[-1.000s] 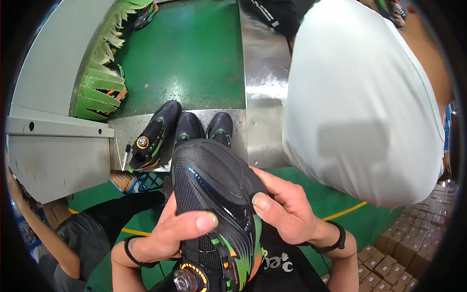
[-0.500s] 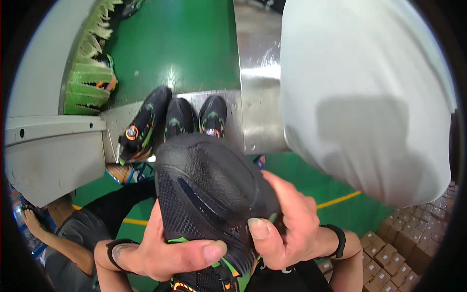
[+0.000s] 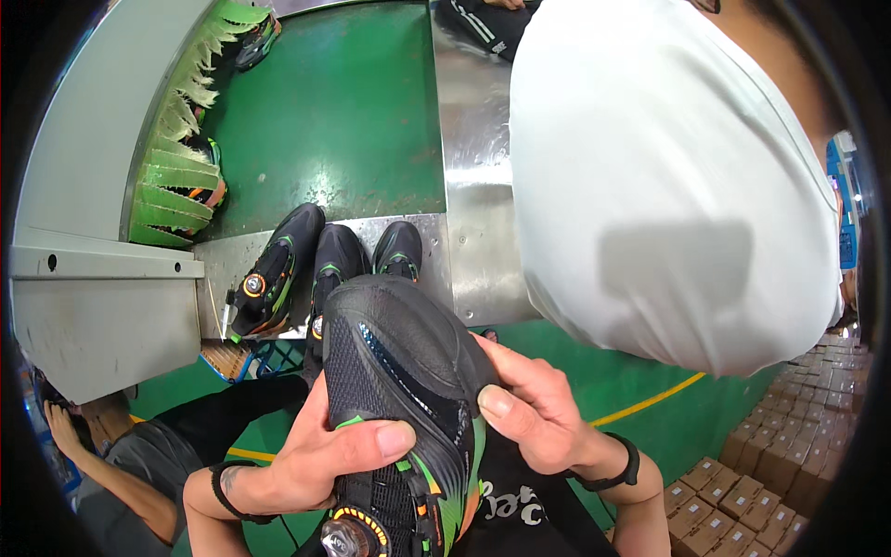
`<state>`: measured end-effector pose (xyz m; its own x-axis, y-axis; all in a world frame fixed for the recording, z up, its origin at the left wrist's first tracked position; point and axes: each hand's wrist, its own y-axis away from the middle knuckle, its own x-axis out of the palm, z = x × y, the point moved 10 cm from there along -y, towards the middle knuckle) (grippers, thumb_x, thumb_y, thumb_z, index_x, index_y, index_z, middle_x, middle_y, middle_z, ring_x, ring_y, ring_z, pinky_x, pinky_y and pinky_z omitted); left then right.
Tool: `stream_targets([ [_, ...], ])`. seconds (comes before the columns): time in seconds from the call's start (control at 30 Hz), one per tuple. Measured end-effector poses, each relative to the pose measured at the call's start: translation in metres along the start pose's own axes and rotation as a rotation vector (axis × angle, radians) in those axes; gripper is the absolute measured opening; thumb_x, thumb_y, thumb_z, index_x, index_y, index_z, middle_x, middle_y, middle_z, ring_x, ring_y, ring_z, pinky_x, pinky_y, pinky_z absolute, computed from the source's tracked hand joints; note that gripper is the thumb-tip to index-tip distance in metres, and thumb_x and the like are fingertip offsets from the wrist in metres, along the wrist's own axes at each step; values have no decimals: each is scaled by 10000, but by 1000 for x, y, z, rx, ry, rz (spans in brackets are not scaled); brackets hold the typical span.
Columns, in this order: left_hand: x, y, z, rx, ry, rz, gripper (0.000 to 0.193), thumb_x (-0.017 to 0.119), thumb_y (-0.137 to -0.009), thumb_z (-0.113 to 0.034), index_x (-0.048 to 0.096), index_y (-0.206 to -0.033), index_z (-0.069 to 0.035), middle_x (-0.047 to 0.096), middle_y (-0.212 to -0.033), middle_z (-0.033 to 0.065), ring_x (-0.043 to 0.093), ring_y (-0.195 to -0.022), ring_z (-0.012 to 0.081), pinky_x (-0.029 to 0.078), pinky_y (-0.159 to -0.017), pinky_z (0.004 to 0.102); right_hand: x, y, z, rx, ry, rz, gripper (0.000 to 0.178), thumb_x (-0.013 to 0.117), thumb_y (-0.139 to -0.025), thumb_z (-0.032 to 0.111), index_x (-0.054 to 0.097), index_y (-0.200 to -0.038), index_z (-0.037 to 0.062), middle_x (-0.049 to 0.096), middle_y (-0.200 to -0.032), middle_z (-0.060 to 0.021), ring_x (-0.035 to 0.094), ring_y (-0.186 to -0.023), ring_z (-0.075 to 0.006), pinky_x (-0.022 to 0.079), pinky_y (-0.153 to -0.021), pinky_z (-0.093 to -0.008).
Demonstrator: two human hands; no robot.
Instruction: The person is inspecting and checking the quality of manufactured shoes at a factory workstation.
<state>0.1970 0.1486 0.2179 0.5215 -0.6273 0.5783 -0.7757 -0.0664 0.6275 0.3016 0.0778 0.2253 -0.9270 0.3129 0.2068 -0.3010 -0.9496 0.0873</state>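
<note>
Gripped the black shoe at lower centre of the frame with fingers of left hand and right hand closed around its sides; probably needed light, even thumb pressure.

Black shoe — green-trimmed; toe forward

room lies above the green belt; the held shoe and 3 other shoes block the near side, a white shirt right, strips probably left.
</note>
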Motion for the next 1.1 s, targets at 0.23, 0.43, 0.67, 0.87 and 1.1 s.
stream_targets([
  [0.23, -5, 1, 3, 12, 34, -24, 761, 705, -839, -155, 240, -1421, 0, 505, -1289, 137, 531, -1154, 194, 442, -986, 361, 6, 0, -5, 30, -26, 27, 535, 484, -993, 154, 309, -1431, -99, 639, -1046, -82, 546, -824, -62, 440, -721, -203],
  [0.43, -16, 3, -41, 449, -218, -151, 956, 803, -742, -57, 128, -1415, 10, 489, -1230, 130, 496, -1171, 189, 400, -1030, 371, 13, 1, -7, 54, -40, 50, 526, 470, -989, 125, 303, -1429, -111, 621, -1206, -149, 595, -1031, -133, 463, -873, -248],
  [0.67, -7, -6, -33, 294, -182, -107, 858, 804, -720, -64, 285, -1399, 7, 519, -1242, 103, 545, -1117, 163, 426, -995, 335, 15, 5, -8, 78, -61, 80, 533, 495, -974, 83, 299, -1428, -116, 591, -1257, -166, 572, -1108, -161, 453, -947, -288],
  [0.87, -3, -8, -27, 232, -304, -45, 659, 777, -742, -45, 406, -1283, 9, 584, -1159, 90, 583, -1046, 149, 469, -930, 326, 12, 9, 5, -10, 3, 14, 515, 553, -934, 50, 368, -1380, -129, 632, -1186, -177, 616, -1018, -159, 491, -867, -276],
  [1.1, -14, -13, -18, 121, -257, -210, 516, 722, -820, -31, 439, -1252, -7, 609, -1063, 61, 596, -956, 116, 497, -851, 281, 6, 8, -1, 11, 242, -182, 452, 562, -932, 82, 449, -1324, -113, 682, -1010, -114, 607, -832, -93, 494, -734, -225],
])
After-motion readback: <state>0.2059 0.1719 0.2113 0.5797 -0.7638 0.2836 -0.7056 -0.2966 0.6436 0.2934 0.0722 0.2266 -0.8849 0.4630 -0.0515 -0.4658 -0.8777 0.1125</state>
